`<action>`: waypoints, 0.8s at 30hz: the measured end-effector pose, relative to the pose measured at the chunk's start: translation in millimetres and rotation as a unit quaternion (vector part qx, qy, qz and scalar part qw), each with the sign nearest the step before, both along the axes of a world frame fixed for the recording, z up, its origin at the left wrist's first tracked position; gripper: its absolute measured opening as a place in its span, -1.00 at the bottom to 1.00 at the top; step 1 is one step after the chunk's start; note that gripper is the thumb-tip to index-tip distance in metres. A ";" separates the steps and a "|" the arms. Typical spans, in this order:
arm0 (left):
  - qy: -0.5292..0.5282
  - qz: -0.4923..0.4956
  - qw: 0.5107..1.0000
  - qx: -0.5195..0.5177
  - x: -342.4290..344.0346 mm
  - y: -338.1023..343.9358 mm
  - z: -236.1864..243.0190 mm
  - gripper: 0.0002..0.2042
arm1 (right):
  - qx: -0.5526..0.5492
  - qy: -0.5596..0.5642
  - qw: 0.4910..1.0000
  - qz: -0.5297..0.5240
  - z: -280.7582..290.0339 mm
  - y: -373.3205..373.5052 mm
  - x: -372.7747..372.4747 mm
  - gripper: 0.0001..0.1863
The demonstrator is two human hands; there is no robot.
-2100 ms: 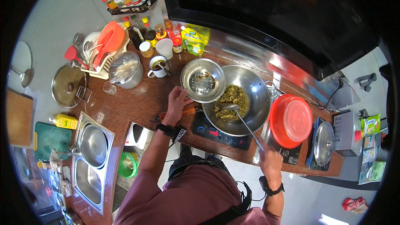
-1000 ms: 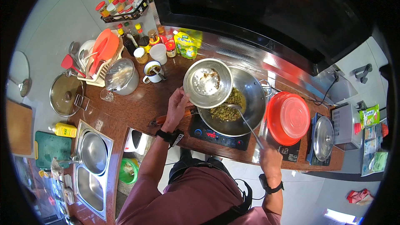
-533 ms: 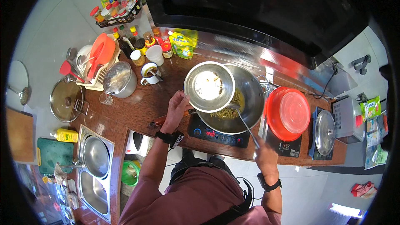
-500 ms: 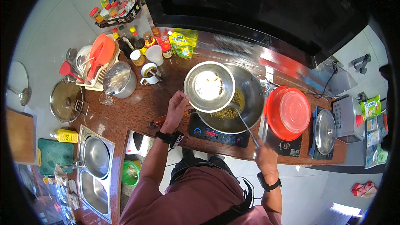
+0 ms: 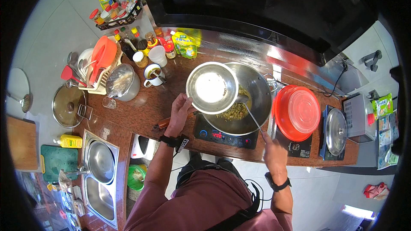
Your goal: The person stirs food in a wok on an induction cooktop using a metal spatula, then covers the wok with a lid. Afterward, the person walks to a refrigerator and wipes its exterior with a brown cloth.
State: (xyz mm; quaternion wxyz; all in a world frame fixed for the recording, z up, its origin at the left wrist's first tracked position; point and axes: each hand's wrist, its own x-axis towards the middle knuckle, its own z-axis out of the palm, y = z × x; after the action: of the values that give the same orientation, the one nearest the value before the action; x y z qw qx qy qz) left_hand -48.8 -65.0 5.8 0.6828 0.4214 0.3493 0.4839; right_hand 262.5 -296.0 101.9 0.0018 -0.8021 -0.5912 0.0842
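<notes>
My left hand (image 5: 183, 106) is closed on the lower-left rim of a shallow steel bowl (image 5: 198, 86), tilted over the left part of the wok (image 5: 257, 119). Glare whitens much of the bowl's inside. My right hand (image 5: 274, 148) grips the long-handled metal spatula (image 5: 253, 119), whose head sits among chopped greenish-brown food (image 5: 231, 113) in the wok. Under the wok is a black induction cooker (image 5: 204, 133) with lit red digits. The wok's wooden handle (image 5: 164, 123) shows beside my left wrist.
Red basins with a lid (image 5: 304, 115) and a pot lid (image 5: 335, 130) are at right. Back left hold a mug (image 5: 153, 75), covered pot (image 5: 122, 83), seasoning bottles (image 5: 129, 45) and dish rack (image 5: 102, 62). A steel sink (image 5: 100, 194) is lower left; a black appliance (image 5: 257, 8) overhangs the back.
The spatula's head has shifted right and up within the wok, with my right hand following higher. The bowl has moved slightly, still in my left hand. The camera view has shifted a little.
</notes>
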 end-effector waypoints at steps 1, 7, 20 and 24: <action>0.010 0.007 1.000 -0.004 -1.0 -0.8 -0.6 -0.89 | 0.010 0.008 1.000 0.008 -4.2 2.6 -2.6 -0.41; 0.028 0.054 0.998 -0.033 -15.3 0.9 -0.4 -0.91 | 0.008 0.001 0.999 0.047 -1.8 -4.2 -3.8 -0.40; -0.020 0.161 0.985 -0.053 -52.9 -11.7 -6.2 -0.90 | -0.005 -0.015 0.999 0.047 15.7 8.7 8.6 -0.36; -0.040 0.159 0.985 -0.052 -54.4 -18.7 -3.0 -0.90 | -0.018 -0.045 0.998 0.047 25.7 20.5 7.0 -0.34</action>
State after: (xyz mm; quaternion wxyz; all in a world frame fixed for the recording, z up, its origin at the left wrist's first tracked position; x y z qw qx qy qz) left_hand -103.2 -83.7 2.8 0.6313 0.3046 0.4094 0.5841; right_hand 269.5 -275.4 127.6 -0.0434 -0.7760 -0.6265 0.0590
